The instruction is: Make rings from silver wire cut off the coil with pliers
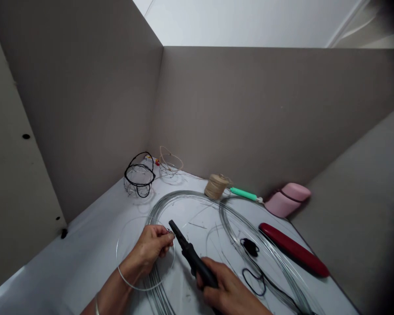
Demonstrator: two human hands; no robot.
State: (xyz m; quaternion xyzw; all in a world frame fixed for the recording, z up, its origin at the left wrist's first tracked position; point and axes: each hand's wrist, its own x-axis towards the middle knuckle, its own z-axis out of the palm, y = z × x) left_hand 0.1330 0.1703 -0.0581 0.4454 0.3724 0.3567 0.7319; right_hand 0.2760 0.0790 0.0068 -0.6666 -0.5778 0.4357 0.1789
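My left hand point(151, 249) is closed in a pinch on a thin ring of silver wire point(121, 271) that loops around it on the white table point(85, 258). My right hand point(228, 291) grips the black handles of a pair of pliers point(190, 256). The pliers' jaws point up and left and meet the wire right at my left fingertips. Beneath both hands lies a large coil of silver wire point(184, 197).
A second wire coil point(236, 227) lies to the right with black wire loops point(252, 262). Behind stand a black wire basket point(139, 177), a pale wire basket point(170, 166), a twine spool point(216, 186), a green-handled tool point(244, 194), a pink case point(287, 199) and a red case point(293, 249). Grey partition walls enclose the table.
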